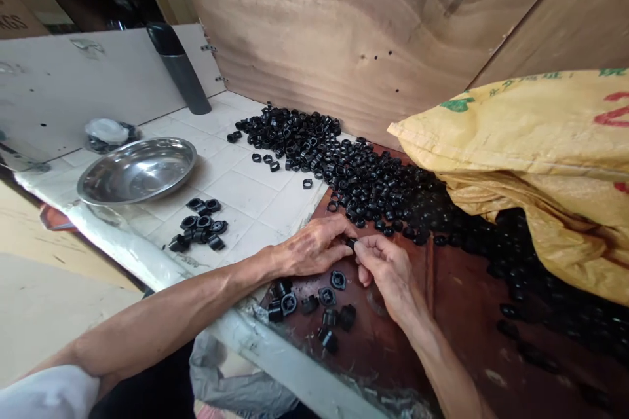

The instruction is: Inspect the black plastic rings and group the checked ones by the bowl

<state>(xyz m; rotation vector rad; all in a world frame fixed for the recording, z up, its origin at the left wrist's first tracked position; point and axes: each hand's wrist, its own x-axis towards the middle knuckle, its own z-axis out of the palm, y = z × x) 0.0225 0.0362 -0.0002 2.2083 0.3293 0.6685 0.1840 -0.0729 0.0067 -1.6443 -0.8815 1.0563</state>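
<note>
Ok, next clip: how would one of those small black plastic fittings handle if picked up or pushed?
The black fitting looks light and stiff, held by fingertips of the right hand. Its flat sides suggest it slides rather than rolls. The loose heap would probably shift easily.

We're live on 1 head-worn camera, peering forward and down from close above the left hand (pixel 309 247) and right hand (pixel 388 278), toward the plywood wall (pixel 344 26); the edges look somewhat warped.

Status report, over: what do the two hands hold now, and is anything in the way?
Left hand, right hand: pinching one small black plastic part. Loose black parts below hands. Yellow woven sack to right, not touching.
</note>
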